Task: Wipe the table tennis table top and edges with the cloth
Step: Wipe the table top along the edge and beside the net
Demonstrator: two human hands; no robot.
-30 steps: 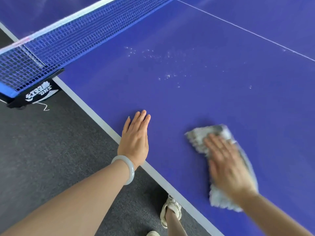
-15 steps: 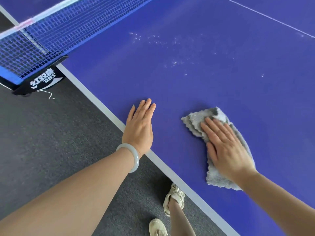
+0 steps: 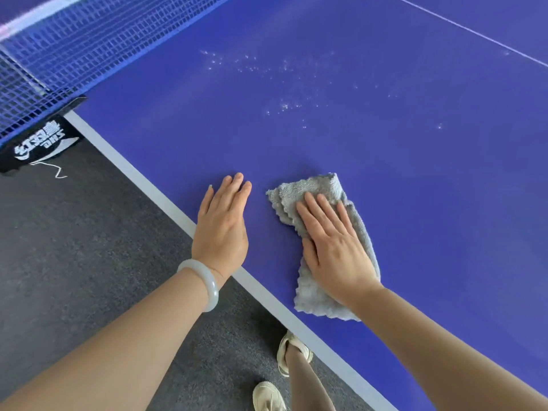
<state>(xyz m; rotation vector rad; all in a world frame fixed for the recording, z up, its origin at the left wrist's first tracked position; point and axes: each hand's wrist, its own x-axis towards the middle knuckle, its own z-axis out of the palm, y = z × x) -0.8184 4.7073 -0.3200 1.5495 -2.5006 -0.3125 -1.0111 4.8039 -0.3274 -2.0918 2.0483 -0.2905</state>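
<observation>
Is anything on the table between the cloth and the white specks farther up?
Nothing visible. Only bare blue table top lies between the cloth and the specks. The left hand rests beside the cloth, off that path.

Head-worn wide-angle view, facing forward and down across the table tennis table from its side, close above left hand and right hand, net upper left.

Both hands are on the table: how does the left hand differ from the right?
The left hand rests bare on the blue table top; the right hand presses on the grey cloth. The left wrist wears a pale bangle; the right wrist is bare. The left hand's heel sits over the white edge stripe; the right hand lies further in. Both are flat with straight fingers.
</observation>
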